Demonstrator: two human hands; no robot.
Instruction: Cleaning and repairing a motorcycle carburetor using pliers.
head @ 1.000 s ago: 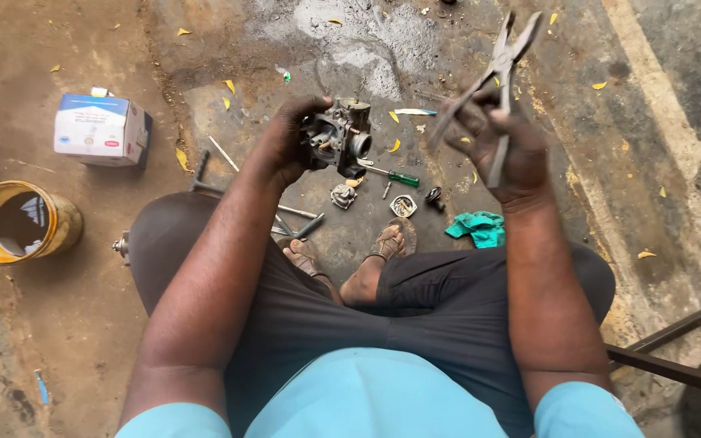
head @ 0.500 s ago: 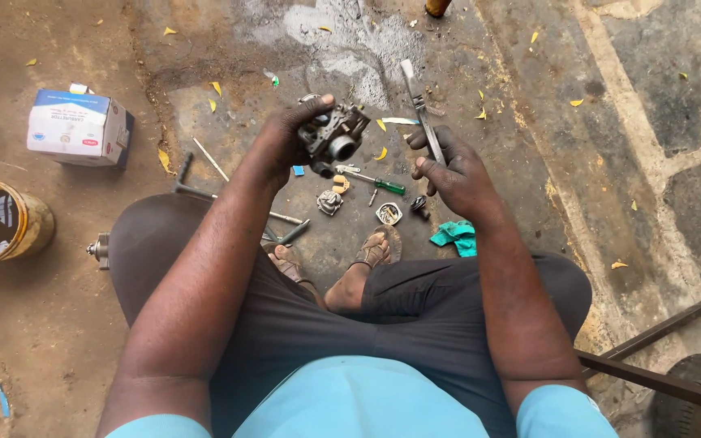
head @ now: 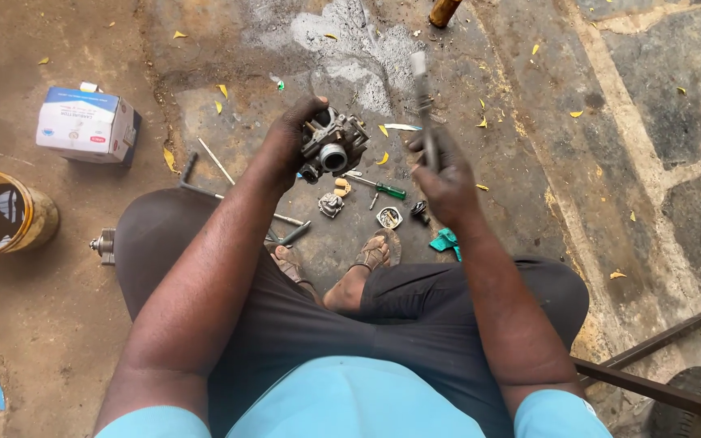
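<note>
Right hand (head: 445, 174) lowered pliers (head: 423, 97); left hand (head: 290, 138) grips carburetor (head: 333, 146)

carburettor (head: 333, 146): dull grey metal | tool (head: 423, 97): bare metal | floor (head: 626, 162): rough stained concrete | box (head: 87, 123): cardboard

Head view, straight down, close.
</note>
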